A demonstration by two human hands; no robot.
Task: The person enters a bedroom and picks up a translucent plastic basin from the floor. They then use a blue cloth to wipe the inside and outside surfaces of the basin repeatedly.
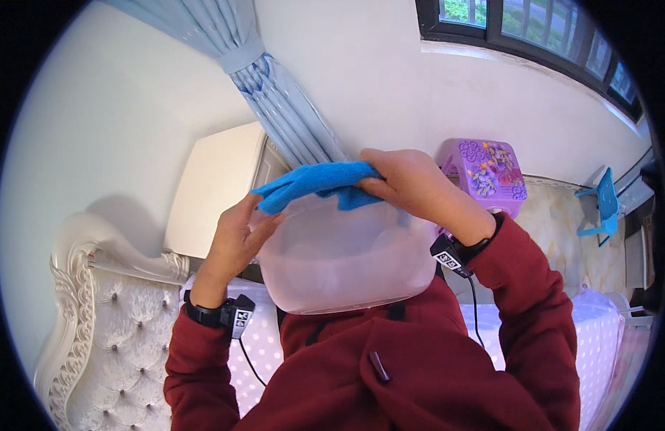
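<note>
A translucent plastic bin [343,258] rests against the lap of the person wearing the camera. Over its far rim lies a folded blue cloth [316,183]. My right hand [410,180] pinches the cloth's right end at the rim, thumb below and fingers above. At the left corner of the bin, my left hand [238,234] grips the wall, its fingertips touching the cloth's left end. Part of the rim is hidden under the cloth. Both wrists carry black strapped devices with printed codes and cables.
A cream bedside cabinet [216,183] stands ahead left, beside a tied blue curtain [289,108]. The carved bed headboard [122,345] is at left. A purple flowered stool [488,172] and a small blue chair [604,207] stand on the right. Polka-dot bedding [591,345] spreads beneath.
</note>
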